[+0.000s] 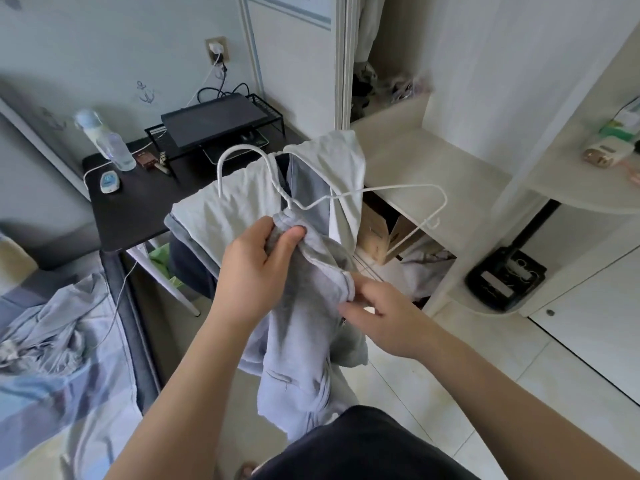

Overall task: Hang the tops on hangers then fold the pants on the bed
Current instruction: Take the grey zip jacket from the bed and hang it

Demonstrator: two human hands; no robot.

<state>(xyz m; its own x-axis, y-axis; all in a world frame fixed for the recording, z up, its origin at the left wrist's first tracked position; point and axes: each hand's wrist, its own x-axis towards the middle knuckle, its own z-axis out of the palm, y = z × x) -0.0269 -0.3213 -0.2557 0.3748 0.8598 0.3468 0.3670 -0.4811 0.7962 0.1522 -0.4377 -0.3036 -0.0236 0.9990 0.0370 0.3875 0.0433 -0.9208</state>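
Fingers [265, 226] of left hand [252, 268] around top [301, 323]

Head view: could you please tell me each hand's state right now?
Left hand: grips the grey top just below the hanger.
Right hand: pinches the grey top's edge.

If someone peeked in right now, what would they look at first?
Right in the middle, two hands are busy with a grey top. The left hand grips its bunched neck just under a white wire hanger, and the right hand pinches the cloth lower down. Next they'd spot the crumpled clothes on the bed at the left.
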